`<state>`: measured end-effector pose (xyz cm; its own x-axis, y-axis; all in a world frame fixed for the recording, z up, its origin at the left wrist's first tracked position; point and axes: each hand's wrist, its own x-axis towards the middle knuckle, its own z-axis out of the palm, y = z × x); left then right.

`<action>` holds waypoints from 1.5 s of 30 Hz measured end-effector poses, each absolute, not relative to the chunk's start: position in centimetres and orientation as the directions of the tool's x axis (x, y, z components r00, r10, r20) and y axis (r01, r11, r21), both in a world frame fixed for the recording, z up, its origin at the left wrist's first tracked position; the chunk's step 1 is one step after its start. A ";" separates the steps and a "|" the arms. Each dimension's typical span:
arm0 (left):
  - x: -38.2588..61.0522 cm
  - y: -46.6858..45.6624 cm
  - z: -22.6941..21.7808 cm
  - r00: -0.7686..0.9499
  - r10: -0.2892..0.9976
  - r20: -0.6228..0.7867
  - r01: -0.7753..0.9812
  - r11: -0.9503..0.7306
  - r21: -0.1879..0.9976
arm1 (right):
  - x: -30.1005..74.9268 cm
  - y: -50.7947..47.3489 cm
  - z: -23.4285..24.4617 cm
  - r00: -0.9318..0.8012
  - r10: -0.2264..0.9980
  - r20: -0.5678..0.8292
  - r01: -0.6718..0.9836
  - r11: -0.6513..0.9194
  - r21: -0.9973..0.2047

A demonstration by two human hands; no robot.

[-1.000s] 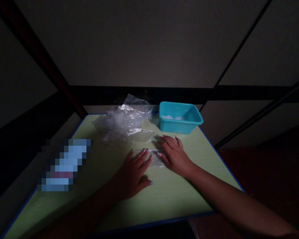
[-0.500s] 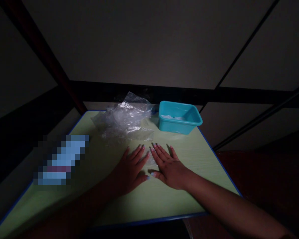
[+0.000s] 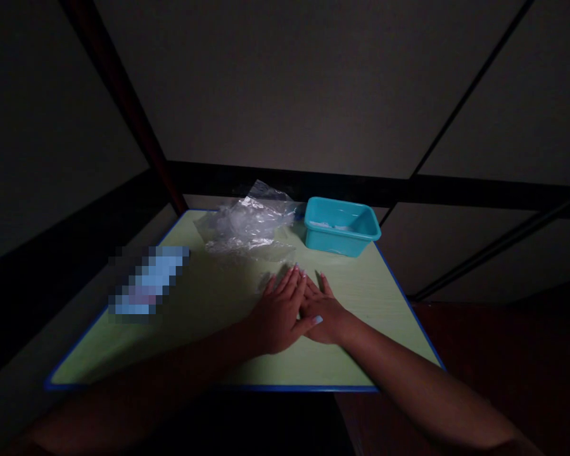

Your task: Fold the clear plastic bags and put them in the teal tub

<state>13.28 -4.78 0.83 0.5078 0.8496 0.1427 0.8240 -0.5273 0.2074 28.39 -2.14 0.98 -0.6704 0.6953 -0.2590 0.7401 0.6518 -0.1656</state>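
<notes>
My left hand (image 3: 278,320) lies flat with its fingers stretched out, partly over my right hand (image 3: 330,316). The left thumb crosses the back of the right hand. My right hand is also flat, palm down above the pale green tabletop (image 3: 370,348), its little finger spread outward. A faint bit of clear plastic film (image 3: 265,281) shows by the left fingertips; what lies beneath the palms is hidden. Just beyond the fingers sits a crumpled heap of clear plastic bags (image 3: 249,221).
A turquoise plastic basket (image 3: 339,240) with something white inside stands at the back right. On the left side of the table lies a blurred-out bluish object (image 3: 152,278). Blue edging rims the table, and a panelled wall (image 3: 275,95) rises behind it.
My left hand has moved right and now overlaps my right hand; before, they lay side by side with clear film between them. The view has shifted slightly.
</notes>
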 end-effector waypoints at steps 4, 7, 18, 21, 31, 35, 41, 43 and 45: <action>15.9 -3.5 0.6 0.465 0.881 0.081 0.828 -0.466 0.313 | 28.3 -1.9 0.1 -0.689 0.700 -0.188 0.724 0.679 -0.122; 15.2 -2.9 -0.2 0.458 0.885 0.086 0.841 -0.462 0.281 | 28.3 -1.9 0.4 -0.690 0.694 -0.204 0.723 0.671 -0.163; 7.5 -3.1 -1.0 0.360 0.931 0.063 0.932 -0.362 0.024 | 28.2 -2.0 1.1 -0.665 0.714 -0.220 0.746 0.623 -0.235; 6.9 -3.6 -0.5 0.271 0.962 0.033 0.962 -0.271 -0.010 | 28.2 -2.1 1.3 -0.659 0.721 -0.215 0.751 0.617 -0.236; 13.9 -3.9 -0.7 0.408 0.907 0.103 0.902 -0.418 0.111 | 28.2 -2.1 1.1 -0.663 0.715 -0.223 0.749 0.622 -0.230; 12.2 -3.3 -1.7 0.335 0.934 0.120 0.940 -0.341 0.027 | 28.2 -2.0 0.8 -0.662 0.726 -0.188 0.747 0.619 -0.242; 10.6 -3.3 -1.7 0.355 0.925 0.132 0.934 -0.357 -0.010 | 28.1 -1.9 0.8 -0.667 0.718 -0.198 0.743 0.622 -0.247; 10.4 -3.6 -1.4 0.359 0.921 0.149 0.932 -0.363 -0.006 | 28.1 -1.9 0.8 -0.665 0.720 -0.199 0.745 0.621 -0.244; 10.0 -4.1 -1.1 0.369 0.911 0.185 0.927 -0.374 -0.008 | 28.1 -2.0 0.8 -0.668 0.718 -0.196 0.742 0.623 -0.247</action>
